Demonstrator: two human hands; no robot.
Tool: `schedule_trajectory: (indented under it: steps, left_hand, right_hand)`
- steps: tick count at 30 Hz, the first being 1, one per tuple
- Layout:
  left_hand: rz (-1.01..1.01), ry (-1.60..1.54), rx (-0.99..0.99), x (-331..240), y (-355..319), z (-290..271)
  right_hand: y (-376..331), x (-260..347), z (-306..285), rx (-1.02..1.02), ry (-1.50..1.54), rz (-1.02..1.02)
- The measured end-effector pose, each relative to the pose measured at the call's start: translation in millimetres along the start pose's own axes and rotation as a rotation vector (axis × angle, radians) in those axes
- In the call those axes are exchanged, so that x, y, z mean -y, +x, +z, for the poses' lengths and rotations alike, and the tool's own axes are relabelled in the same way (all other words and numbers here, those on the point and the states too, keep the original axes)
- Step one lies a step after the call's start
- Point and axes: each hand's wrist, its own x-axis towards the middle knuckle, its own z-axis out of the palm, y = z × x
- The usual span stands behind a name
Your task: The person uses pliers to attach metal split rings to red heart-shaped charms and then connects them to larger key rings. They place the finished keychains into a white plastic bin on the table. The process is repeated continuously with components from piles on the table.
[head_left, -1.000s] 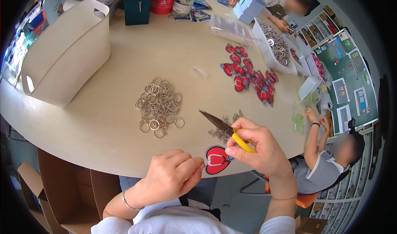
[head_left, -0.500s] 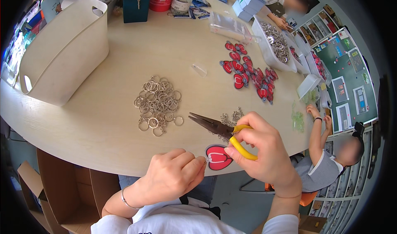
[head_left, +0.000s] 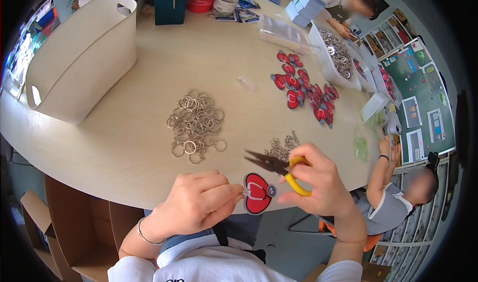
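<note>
My left hand [head_left: 201, 200] is closed at the table's near edge, pinching the small metal end of a red heart-shaped charm [head_left: 255, 198]. The charm has a white looped line on it and points away from my fingertips to the right. In my right hand [head_left: 323, 185] is a pair of needle-nose pliers [head_left: 273, 163] with yellow handles. Its dark jaws point left, slightly parted, above the charm and apart from it, with nothing visible between them. Just beyond the pliers lies a small heap of metal links [head_left: 286, 143]. A pile of key rings [head_left: 196, 122] is farther left.
More red heart charms [head_left: 294, 98] lie scattered farther back, beside a white bin of metal rings [head_left: 336, 58]. A large cream tub [head_left: 82, 58] stands at the left. Two people sit across and to the right, one with an arm [head_left: 381, 167] at the table edge.
The pliers have moved slightly right and down, away from my left hand, and their handles are spread wider. The charm has turned in my left fingers, exposing its round grey part.
</note>
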Motion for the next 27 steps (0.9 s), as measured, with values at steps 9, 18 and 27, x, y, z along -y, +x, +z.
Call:
schedule_trajectory:
  steps: [9,18,27]
  left_hand:
    - [0.021,0.026,0.17,2.1,11.2,-28.9]
    - [0.059,0.097,0.204,3.9,11.5,-32.5]
    - [-0.085,0.13,-0.08,-3.5,7.7,-19.2]
  right_hand:
    - [-8.8,10.3,-16.5,0.118,-0.218,-0.179]
    - [-7.7,17.7,-17.8,0.083,-0.417,-0.265]
    - [-20.5,36.0,-2.3,-0.088,-0.742,-0.242]
